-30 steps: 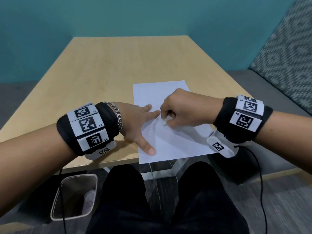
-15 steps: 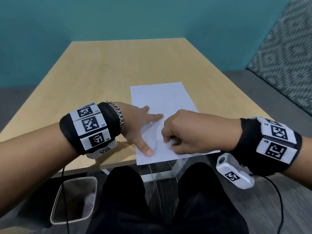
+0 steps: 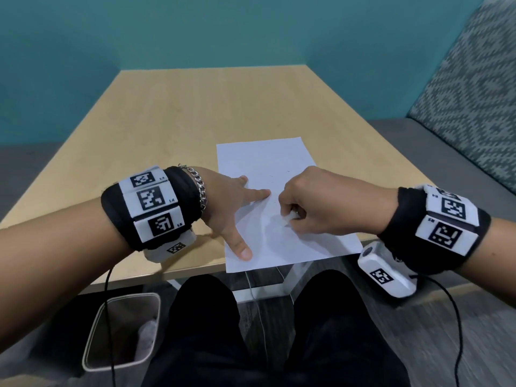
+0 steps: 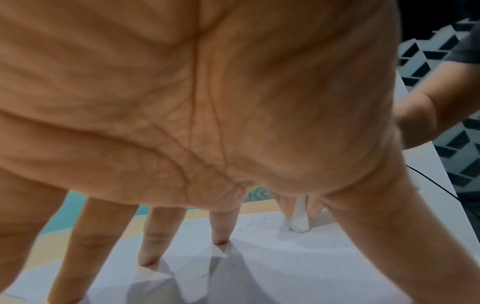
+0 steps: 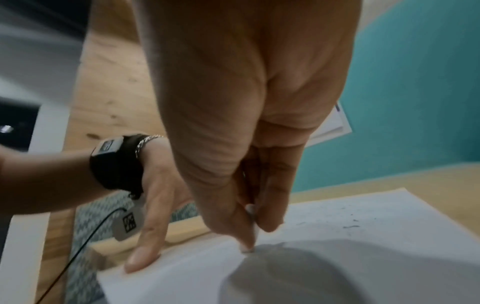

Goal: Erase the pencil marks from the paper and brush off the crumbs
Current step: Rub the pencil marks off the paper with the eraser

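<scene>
A white sheet of paper [image 3: 268, 160] lies on the wooden table [image 3: 181, 113], overhanging its near edge. My left hand [image 3: 237, 208] is spread flat on the sheet's left side, fingertips [image 4: 219, 239] pressing it down. My right hand [image 3: 310, 208] pinches a small white eraser [image 3: 290, 217] and holds its tip on the paper's middle. The left wrist view shows the eraser [image 4: 298, 223] touching the sheet. Faint pencil marks and dark crumbs [image 5: 350, 226] lie on the paper beyond the eraser [image 5: 250, 211]. The paper buckles slightly between my hands.
A waste bin [image 3: 122, 331] stands on the floor below the table's near left. My legs in dark trousers [image 3: 251, 331] are under the table edge. A patterned upholstered seat [image 3: 474, 88] runs along the right. Cables hang from both wrists.
My right hand with the eraser slid toward me across the paper, then back up and to the right. The left hand stayed pressed on the sheet.
</scene>
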